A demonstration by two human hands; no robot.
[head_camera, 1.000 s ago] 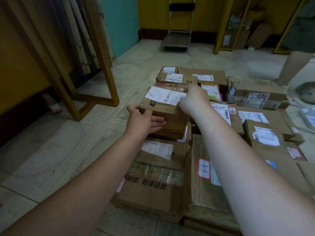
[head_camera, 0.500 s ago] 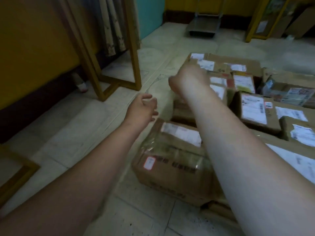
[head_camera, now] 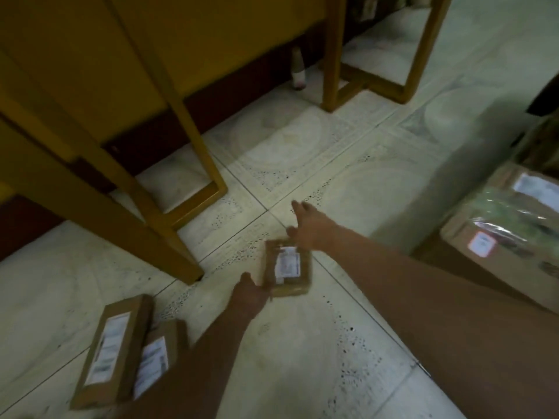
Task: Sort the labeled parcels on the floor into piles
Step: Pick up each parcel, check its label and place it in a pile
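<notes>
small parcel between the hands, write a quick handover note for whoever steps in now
Left hand touches the near edge of the small parcel on the floor tiles; whether it grips is unclear.
Right hand is open at its far corner, fingers spread.
Two labeled parcels lie side by side, near left.
A big taped box sits at right, unsorted.
Left to do: release, return for more.

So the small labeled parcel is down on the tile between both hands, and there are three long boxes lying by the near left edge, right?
Not quite. The head view shows two long boxes there, side by side, not three. The rest holds: the small labeled parcel lies on the tile between the left hand and the right hand.
</notes>
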